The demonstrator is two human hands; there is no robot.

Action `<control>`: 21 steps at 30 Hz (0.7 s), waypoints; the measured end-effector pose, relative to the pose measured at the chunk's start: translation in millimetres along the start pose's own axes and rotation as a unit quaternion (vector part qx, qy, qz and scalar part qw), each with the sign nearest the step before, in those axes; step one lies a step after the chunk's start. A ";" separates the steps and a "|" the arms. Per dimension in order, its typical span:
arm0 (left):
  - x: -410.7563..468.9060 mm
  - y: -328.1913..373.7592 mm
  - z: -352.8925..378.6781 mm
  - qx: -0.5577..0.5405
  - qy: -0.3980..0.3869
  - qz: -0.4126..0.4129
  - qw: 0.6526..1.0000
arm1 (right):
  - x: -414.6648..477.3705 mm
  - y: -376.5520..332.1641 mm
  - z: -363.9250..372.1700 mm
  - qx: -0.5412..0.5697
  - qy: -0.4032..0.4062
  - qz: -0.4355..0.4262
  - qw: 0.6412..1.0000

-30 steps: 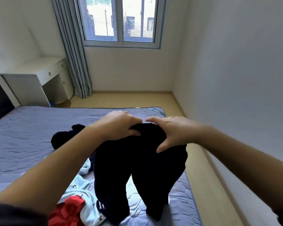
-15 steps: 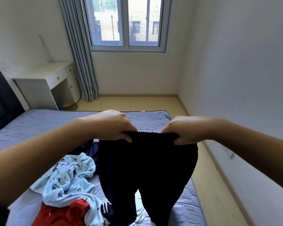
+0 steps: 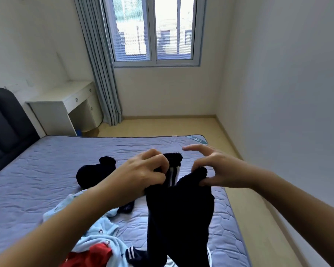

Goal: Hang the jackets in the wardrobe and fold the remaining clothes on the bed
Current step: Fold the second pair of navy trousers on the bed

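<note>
Dark navy track pants [image 3: 178,214] with white side stripes hang over the bed [image 3: 46,176], held at the waistband. My left hand [image 3: 143,173] grips one side of the waistband by the stripes. My right hand [image 3: 217,168] pinches the other side between thumb and middle fingers, its index finger stretched out. A light blue patterned garment [image 3: 102,236] and a red garment [image 3: 93,256] lie crumpled on the near part of the bed. A small dark bundle of clothing [image 3: 94,172] lies farther back on the mattress.
A dark padded headboard [image 3: 2,128] stands at the left. A white desk [image 3: 66,106] with drawers sits in the far left corner beside grey curtains [image 3: 100,74] and a window [image 3: 154,29]. A strip of wooden floor [image 3: 258,209] runs between the bed and the right wall.
My hands have brought the two ends of the waistband close together, so the pants now hang doubled with the white stripes showing. My right hand has loosened to a pinch.
</note>
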State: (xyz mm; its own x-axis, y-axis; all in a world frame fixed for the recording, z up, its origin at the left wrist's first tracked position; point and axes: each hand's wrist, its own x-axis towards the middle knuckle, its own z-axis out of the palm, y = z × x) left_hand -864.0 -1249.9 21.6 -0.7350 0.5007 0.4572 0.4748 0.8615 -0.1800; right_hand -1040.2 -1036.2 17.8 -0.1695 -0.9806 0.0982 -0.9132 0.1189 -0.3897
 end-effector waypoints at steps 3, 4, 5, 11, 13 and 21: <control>-9.1 3.6 6.0 -0.033 0.003 -0.013 0.999 | 5.9 -6.8 14.1 -0.086 0.067 -0.080 0.991; -11.4 4.4 6.7 -0.042 0.001 -0.013 0.999 | 7.6 -10.0 18.0 -0.108 0.089 -0.106 0.985; -13.8 4.7 6.8 -0.048 0.000 -0.009 0.999 | 9.1 -13.4 21.5 -0.122 0.100 -0.128 0.979; -31.9 9.0 8.0 -0.074 -0.015 -0.018 0.997 | 23.9 -25.9 26.6 -0.179 0.065 -0.167 0.967; -35.6 9.2 5.8 -0.065 -0.030 0.001 0.997 | 26.4 -27.2 24.8 -0.194 0.029 -0.176 0.965; -62.4 4.0 -11.0 0.038 -0.088 -0.136 0.986 | 21.3 -34.8 4.8 -0.019 -0.044 -0.100 0.994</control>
State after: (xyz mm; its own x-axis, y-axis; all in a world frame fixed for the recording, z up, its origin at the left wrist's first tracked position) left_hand -810.9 -1278.6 1.9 -0.9060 0.2522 0.3398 0.2168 0.9663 -0.1391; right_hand -1010.2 -1062.1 29.0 0.0480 -0.9949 0.0885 -0.9389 -0.0751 -0.3358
